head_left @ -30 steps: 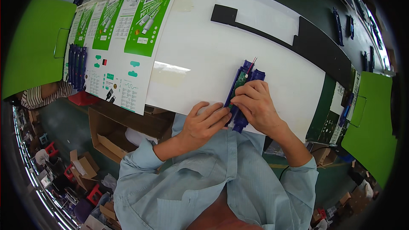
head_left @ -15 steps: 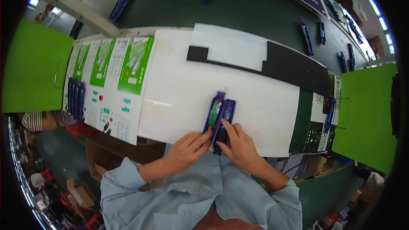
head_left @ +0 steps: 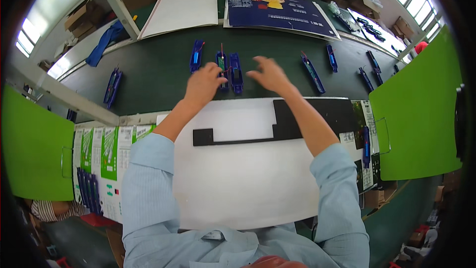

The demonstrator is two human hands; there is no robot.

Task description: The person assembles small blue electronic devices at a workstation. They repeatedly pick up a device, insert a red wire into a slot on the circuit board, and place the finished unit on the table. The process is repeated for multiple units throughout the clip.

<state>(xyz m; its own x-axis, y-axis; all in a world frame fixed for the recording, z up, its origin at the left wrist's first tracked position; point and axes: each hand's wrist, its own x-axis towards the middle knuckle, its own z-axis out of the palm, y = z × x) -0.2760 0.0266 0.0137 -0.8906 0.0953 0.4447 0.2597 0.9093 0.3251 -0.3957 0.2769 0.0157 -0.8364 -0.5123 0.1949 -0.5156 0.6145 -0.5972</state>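
On the dark green surface beyond the white board lie two halves of a slim blue plastic casing, side by side. The left half (head_left: 222,61) holds a green circuit board with a red wire sticking up from its far end. A dark part sits inside the right half (head_left: 236,73). My left hand (head_left: 202,85) hovers at the left half's near end, thumb and fingertips apart over its edge; whether they touch it is hard to tell. To the right of the pair, my right hand (head_left: 271,75) is in the air with fingers spread and nothing in it.
More blue casings (head_left: 312,73) lie along the green surface (head_left: 163,62) on both sides. A black cutout sheet (head_left: 317,119) covers the far part of the white board (head_left: 248,183). Green panels (head_left: 411,114) stand at either side. A metal post (head_left: 74,99) rises at left.
Both hands have moved forward from the white board to the green surface, and the two casing halves now lie there. My right hand has come off the casing. The view has tilted farther ahead.
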